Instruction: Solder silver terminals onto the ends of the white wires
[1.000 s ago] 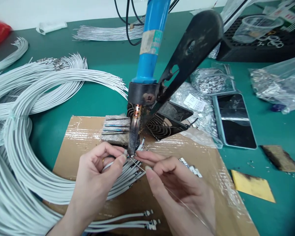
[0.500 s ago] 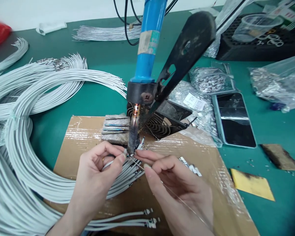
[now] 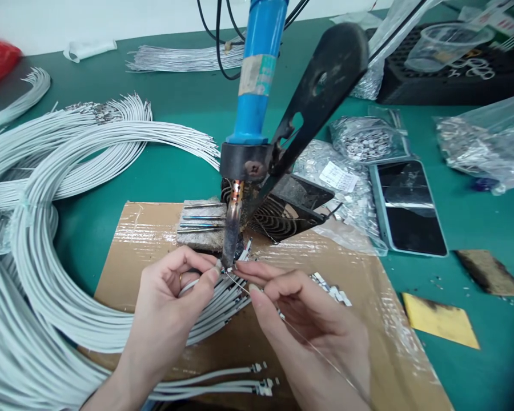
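My left hand (image 3: 165, 311) pinches the end of a white cable (image 3: 189, 286) between thumb and forefinger, right under the tip of a blue soldering iron (image 3: 252, 117). The iron hangs tip-down in a black metal bracket (image 3: 325, 80). Thumb and fingers of my right hand (image 3: 314, 319) close on a thin solder wire (image 3: 314, 347), whose end reaches the iron's tip. A tiny white piece sits at the tip between both hands; the fingertips partly hide it. Beneath them lies a bundle of white cables (image 3: 220, 311) on a cardboard sheet (image 3: 120, 245).
Coiled white cables (image 3: 29, 251) fill the left side. A small fan (image 3: 278, 220) and a pad with metal rods (image 3: 201, 242) stand behind the tip. On the right are a phone (image 3: 409, 205), bags of small metal parts (image 3: 364, 140) and a yellow sponge (image 3: 441, 319). Finished-looking cable ends (image 3: 257, 388) lie in front.
Almost nothing differs. Both hands stay at the iron's tip with the cable and solder wire; the view has shifted very slightly.
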{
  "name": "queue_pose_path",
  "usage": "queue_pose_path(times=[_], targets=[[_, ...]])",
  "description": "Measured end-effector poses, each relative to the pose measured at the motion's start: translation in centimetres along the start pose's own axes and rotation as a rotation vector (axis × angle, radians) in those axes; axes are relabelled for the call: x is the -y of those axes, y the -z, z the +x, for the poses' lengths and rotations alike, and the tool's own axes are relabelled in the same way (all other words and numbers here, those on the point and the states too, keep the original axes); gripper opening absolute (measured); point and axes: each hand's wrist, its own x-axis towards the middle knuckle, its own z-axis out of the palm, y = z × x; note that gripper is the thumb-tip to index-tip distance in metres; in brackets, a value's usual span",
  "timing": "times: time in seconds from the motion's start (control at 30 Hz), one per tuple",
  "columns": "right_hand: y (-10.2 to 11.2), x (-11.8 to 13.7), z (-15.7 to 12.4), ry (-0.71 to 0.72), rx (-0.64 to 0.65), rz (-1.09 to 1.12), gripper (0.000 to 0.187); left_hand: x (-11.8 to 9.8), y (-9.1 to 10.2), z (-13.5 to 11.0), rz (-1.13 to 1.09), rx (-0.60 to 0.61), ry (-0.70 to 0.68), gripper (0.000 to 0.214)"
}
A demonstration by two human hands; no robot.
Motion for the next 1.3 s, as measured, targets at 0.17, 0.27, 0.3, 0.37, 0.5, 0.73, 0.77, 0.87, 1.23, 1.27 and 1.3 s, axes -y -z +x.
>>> queue_pose_path(times=[0.17,0.27,0.3,0.37,0.5,0.73,0.77,0.87,1.23,1.27,1.3], targets=[[0.04,-0.01,-0.09,0.007,0.004,0.003,0.02,0.06,0.12,0.03,0.004,0.016,0.004,0.016],[0.04,0.05,-0.19,0.007,0.006,0.009,0.019,0.14,0.24,-0.05,0.01,0.005,-0.003,0.016],[0.04,0.07,-0.21,0.007,0.006,0.011,0.019,0.15,0.27,-0.1,0.012,0.002,-0.008,0.015],[0.02,0.09,-0.21,0.008,0.005,0.011,0.019,0.16,0.31,-0.21,0.012,-0.003,-0.014,0.014],[-0.04,0.11,-0.14,0.008,0.005,0.004,0.02,0.18,0.33,-0.33,0.016,-0.003,-0.012,0.015],[0.04,-0.03,-0.21,0.005,0.005,0.024,0.02,0.09,0.18,-0.15,0.015,-0.01,-0.01,0.015],[-0.01,0.02,-0.27,0.004,0.008,0.028,0.02,0.08,0.13,-0.12,0.013,-0.008,-0.01,0.016],[-0.34,0.37,-0.47,-0.04,-0.027,0.054,0.02,0.11,0.09,-0.14,0.008,-0.006,-0.019,0.016],[-0.19,0.27,-0.14,-0.04,-0.01,0.026,0.022,0.24,0.3,-0.2,0.034,0.001,-0.004,0.016],[-0.25,0.32,-0.17,-0.04,-0.011,0.029,0.022,0.28,0.3,-0.18,0.032,0.011,-0.006,0.016],[-0.34,0.39,-0.23,-0.05,-0.024,0.036,0.022,0.34,0.33,-0.19,0.028,0.014,-0.013,0.016]])
